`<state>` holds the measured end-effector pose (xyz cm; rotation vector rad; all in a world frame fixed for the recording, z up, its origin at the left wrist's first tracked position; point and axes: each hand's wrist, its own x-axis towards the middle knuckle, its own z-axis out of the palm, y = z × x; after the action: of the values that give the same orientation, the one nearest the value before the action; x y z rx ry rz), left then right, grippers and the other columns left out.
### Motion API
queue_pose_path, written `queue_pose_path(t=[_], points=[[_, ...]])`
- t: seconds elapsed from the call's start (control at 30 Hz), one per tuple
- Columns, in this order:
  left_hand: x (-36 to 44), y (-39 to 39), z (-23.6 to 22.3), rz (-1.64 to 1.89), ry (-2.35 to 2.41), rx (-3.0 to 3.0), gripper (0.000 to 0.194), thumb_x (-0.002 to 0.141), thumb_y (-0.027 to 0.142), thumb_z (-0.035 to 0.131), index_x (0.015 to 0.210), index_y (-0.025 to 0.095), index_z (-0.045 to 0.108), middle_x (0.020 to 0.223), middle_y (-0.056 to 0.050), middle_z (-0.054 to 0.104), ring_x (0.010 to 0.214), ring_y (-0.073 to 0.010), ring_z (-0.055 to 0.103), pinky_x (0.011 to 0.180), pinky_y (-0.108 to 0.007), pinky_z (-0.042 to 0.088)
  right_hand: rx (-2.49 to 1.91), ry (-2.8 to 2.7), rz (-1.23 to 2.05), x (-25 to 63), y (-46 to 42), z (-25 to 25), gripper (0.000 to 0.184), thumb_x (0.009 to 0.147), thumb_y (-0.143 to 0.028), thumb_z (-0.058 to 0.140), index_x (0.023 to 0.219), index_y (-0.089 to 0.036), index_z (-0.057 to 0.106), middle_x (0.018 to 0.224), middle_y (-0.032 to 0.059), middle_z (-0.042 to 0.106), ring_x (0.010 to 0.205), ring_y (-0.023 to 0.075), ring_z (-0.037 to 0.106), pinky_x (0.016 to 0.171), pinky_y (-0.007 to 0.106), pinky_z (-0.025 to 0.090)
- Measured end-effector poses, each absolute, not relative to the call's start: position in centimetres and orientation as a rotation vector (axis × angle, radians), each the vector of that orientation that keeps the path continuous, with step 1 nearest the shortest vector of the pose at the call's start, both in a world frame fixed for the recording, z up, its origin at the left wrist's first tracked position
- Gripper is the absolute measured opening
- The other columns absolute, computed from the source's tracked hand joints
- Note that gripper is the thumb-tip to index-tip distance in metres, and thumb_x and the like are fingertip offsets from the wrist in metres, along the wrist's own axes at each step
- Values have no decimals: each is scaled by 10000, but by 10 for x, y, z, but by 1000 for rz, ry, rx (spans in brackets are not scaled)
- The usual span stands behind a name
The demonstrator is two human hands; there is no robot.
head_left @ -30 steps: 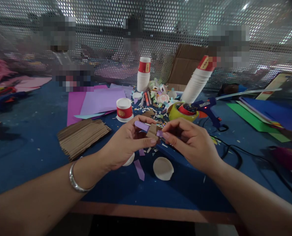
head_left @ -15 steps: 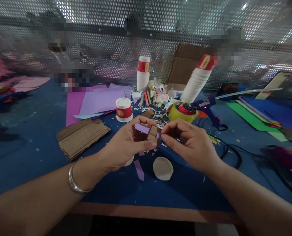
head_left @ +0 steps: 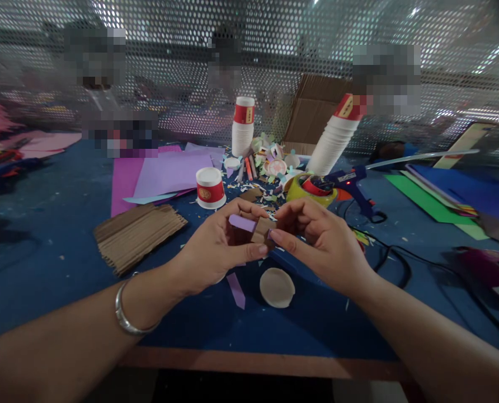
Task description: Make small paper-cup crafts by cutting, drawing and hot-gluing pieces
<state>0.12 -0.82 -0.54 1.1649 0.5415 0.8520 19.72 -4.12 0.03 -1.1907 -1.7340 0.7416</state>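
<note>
Between my hands is a small brown cardboard piece (head_left: 263, 230) with a purple paper strip (head_left: 243, 223) sticking out on its left. My left hand (head_left: 210, 246) grips the cardboard between thumb and fingers. My right hand (head_left: 320, 238) pinches a purple bit at the cardboard's right side, most of it hidden by the thumb. Below them on the table lie a pointed purple paper strip (head_left: 236, 291) and a round whitish disc (head_left: 277, 287). A red and white paper cup (head_left: 210, 189) stands upside down beyond my left hand.
Corrugated cardboard (head_left: 140, 235) and purple sheets (head_left: 172, 173) lie at left. Behind stand an upright cup stack (head_left: 243, 131) and a leaning one (head_left: 335, 137), with paper scraps between. A blue glue gun (head_left: 354, 187) rests by yellow tape (head_left: 310, 193); its cable runs right.
My right hand has moved slightly left, closer to the cardboard, and its thumb now covers more of the purple bit there. My left hand keeps its grip.
</note>
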Motion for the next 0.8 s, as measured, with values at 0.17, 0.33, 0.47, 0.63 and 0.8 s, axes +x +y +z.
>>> queue_pose_path(t=[0.17, 0.33, 0.47, 0.63, 0.8], points=[[0, -7, -9, 872, 528, 1204, 420, 677, 80, 846, 1019, 208, 638, 908, 17, 657, 817, -112, 635, 765, -231, 523, -1164, -1714, 808, 197, -41, -1, 191, 876, -272, 679, 1014, -190, 574, 854, 6, 635, 754, 119, 630, 661, 242, 538], [0, -7, -10, 873, 531, 1221, 407, 684, 84, 844, 1016, 203, 640, 925, 9, 666, 796, -104, 633, 730, -217, 517, -1133, -1726, 797, 195, -42, 2, 168, 884, -255, 664, 1011, -182, 582, 844, 0, 634, 743, 110, 634, 657, 229, 539], [0, -7, -10, 861, 512, 1223, 400, 701, 83, 837, 1020, 209, 633, 893, 19, 676, 783, -92, 633, 743, -216, 513, -1132, -1742, 783, 194, -42, 3, 152, 883, -238, 659, 1003, -182, 584, 840, 1, 636, 738, 111, 633, 654, 231, 538], [0, -8, -10, 867, 526, 1218, 397, 689, 98, 849, 1007, 208, 638, 899, 14, 685, 814, -107, 641, 783, -237, 520, -1141, -1747, 792, 194, -42, 3, 149, 885, -236, 655, 1006, -190, 581, 843, 6, 643, 745, 120, 639, 662, 241, 542], [1, -9, -9, 868, 542, 1204, 377, 697, 124, 851, 993, 205, 632, 889, 11, 682, 808, -112, 644, 767, -239, 519, -1139, -1749, 786, 194, -42, 2, 139, 890, -256, 648, 999, -193, 589, 862, 15, 650, 764, 129, 638, 668, 251, 541]])
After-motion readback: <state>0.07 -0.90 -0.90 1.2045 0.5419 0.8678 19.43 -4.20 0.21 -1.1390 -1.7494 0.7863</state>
